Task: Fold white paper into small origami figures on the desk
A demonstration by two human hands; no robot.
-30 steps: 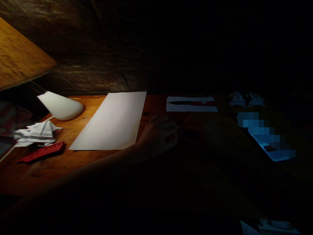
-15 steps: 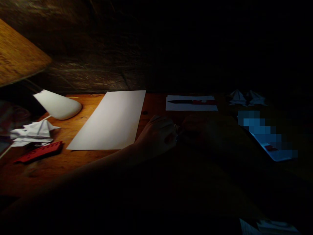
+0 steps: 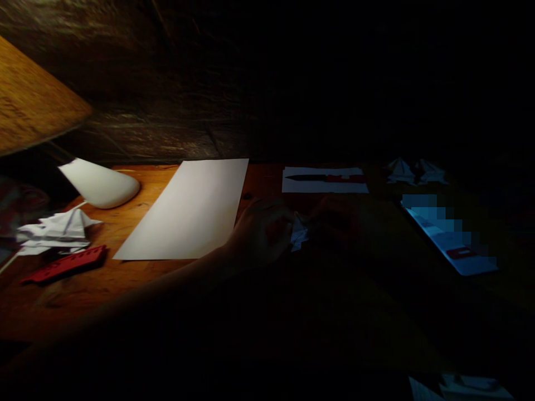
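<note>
Between my hands, low over the wooden table, is a small piece of folded paper, pale and creased. My left hand is closed on its left edge, the fingers curled. My right hand sits at its right side with the fingertips pinched by the paper, though deep shadow hides most of that hand. Just beyond lies a stack of small white paper with a knife on top, its blade dark and its handle red. A large white sheet rests left of my hands.
Far left stand a lamp with a tan shade and white base, a folded paper figure and a red object. Rightward are two folded paper figures and a lit phone. More papers lie bottom right.
The folded paper, mostly hidden between my fingers before, now shows more of its creased face. My hands have shifted slightly, and the whole view has moved a little.
</note>
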